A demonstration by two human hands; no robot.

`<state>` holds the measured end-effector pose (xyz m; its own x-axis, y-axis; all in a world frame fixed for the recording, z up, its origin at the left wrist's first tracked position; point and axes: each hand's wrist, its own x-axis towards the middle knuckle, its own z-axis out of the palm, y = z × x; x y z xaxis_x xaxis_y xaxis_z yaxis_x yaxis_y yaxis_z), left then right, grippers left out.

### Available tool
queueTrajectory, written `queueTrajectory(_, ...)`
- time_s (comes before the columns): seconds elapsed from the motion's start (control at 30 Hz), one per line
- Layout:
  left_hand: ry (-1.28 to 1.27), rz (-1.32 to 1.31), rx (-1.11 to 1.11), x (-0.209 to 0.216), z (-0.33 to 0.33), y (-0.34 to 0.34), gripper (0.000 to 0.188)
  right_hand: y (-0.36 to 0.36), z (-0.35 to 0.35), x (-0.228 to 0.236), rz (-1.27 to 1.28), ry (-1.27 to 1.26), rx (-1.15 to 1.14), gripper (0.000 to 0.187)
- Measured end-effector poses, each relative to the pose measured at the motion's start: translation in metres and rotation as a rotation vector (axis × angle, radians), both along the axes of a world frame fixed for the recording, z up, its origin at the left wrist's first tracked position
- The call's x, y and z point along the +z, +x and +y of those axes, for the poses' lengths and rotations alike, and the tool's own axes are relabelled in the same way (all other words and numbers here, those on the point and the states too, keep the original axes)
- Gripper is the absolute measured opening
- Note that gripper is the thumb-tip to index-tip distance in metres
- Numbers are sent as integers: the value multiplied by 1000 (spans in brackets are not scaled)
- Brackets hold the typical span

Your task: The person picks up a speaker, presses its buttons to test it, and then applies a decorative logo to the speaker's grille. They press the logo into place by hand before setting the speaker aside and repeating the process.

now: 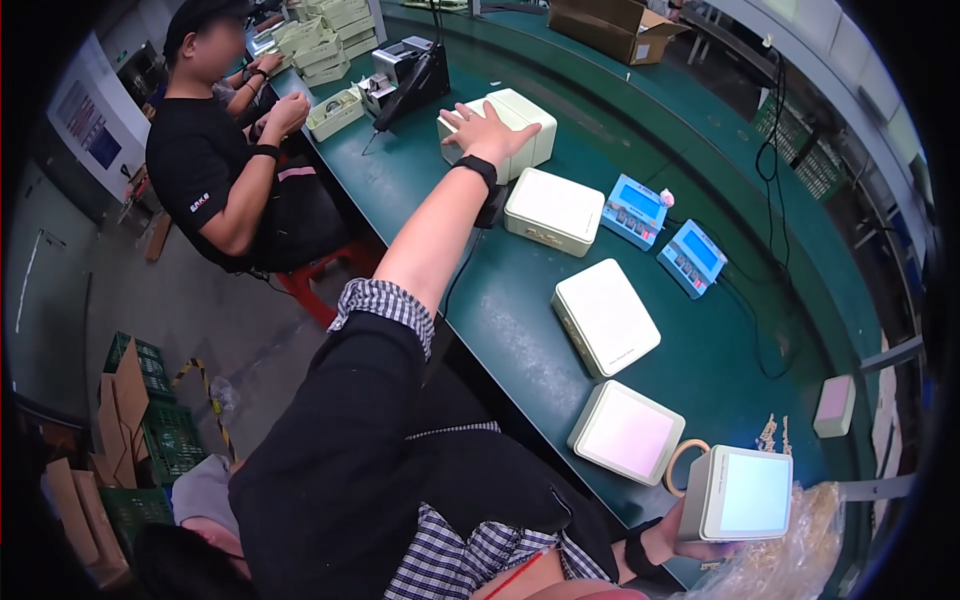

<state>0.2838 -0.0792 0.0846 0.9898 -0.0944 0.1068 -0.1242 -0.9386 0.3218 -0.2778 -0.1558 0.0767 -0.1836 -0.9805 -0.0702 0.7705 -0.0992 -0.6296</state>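
Left grip (pixel 488 133) spread over far cream box (pixel 530 154), partly hiding it; right grip (pixel 664 538), mostly hidden, clasping near box (pixel 747 494)

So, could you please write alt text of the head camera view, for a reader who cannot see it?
A person's right hand holds a pale box with a bright front, while the left hand is spread over a farther box on a green table. More pale boxes and two blue devices stand there, and a co-worker in black sits at the left.

On the floor (pixel 255 335) there are a red stool (pixel 318 290) and green crates (pixel 172 442); farther stands a cardboard box (pixel 605 30).
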Motion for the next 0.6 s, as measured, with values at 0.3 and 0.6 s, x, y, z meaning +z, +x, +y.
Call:
queueTrajectory(0.3, 239, -95, -514, -2, 87, 32, 115, -29, -12, -24, 9, 22, -16, 69)
queueTrajectory(0.6, 92, 136, -221, 15, 99, 22, 110, -9, -9, -16, 63, 94, -43, 70)
